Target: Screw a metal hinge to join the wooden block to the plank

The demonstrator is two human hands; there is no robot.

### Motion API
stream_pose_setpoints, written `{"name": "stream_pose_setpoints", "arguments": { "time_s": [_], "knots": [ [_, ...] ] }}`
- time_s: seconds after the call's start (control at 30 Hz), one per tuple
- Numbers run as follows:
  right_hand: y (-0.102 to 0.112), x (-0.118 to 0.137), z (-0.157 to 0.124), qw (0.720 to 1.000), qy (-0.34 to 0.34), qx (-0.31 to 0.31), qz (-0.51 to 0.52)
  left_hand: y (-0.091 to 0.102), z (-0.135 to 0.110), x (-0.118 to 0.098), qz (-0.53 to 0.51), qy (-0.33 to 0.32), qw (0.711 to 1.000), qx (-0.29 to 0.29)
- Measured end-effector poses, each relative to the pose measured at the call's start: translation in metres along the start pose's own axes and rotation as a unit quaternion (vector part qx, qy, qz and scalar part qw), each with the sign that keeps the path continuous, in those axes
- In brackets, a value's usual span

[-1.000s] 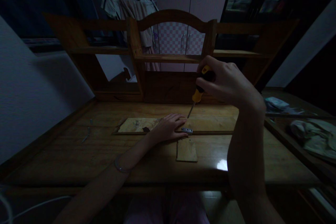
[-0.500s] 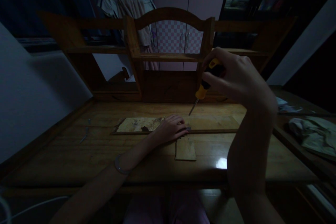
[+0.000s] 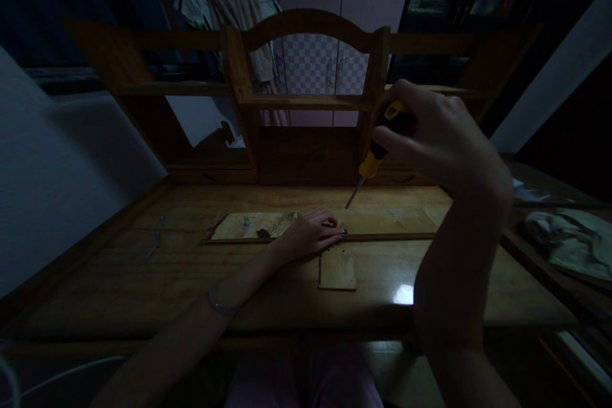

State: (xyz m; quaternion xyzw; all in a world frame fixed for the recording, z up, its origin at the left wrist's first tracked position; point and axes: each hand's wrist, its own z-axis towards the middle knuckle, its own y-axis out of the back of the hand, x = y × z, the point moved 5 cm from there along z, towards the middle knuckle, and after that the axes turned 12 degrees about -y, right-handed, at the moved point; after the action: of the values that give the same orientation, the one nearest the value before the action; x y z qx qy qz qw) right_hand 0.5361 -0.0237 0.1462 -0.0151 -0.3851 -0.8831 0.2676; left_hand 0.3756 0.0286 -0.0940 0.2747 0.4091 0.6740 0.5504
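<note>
My right hand is wrapped round the yellow and black handle of a screwdriver. Its shaft slants down to the left, and the tip hangs a little above a long wooden board. On that board rests my left hand, fingers curled and thumb close to them. At its fingertips is a small shiny metal piece, mostly covered, so its kind is unclear. A short wooden piece with small dark holes lies just in front of the board, below my left hand.
The wooden desk carries small thin bits at the left. A wooden shelf unit rises along its back. Crumpled cloth lies on a surface at the right. Clothes hang behind the shelf.
The screwdriver and my right hand have shifted very slightly to the right. My left hand stays in place on the board, and the view has tilted a little.
</note>
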Motion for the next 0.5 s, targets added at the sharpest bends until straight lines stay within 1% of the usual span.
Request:
{"name": "stream_pose_setpoints", "arguments": {
  "time_s": [0.2, 0.4, 0.47, 0.5],
  "knots": [
    [0.0011, 0.0004, 0.0004, 1.0, -0.018, 0.008, -0.012, 0.0016, -0.0006, 0.0007, -0.022, 0.002, 1.0, -0.01],
    [0.0005, 0.0012, -0.0003, 1.0, -0.016, 0.014, -0.017, -0.0003, -0.0012, -0.0011, -0.03, -0.005, 0.999, -0.011],
    [0.0016, 0.0021, -0.001, 1.0, -0.015, 0.015, -0.017, 0.0014, 0.0008, -0.0023, -0.034, -0.001, 0.999, -0.028],
    [0.0023, 0.0024, -0.0014, 1.0, -0.017, 0.017, -0.016, 0.0045, 0.0021, -0.0013, -0.035, 0.003, 0.998, -0.046]
  ]
}}
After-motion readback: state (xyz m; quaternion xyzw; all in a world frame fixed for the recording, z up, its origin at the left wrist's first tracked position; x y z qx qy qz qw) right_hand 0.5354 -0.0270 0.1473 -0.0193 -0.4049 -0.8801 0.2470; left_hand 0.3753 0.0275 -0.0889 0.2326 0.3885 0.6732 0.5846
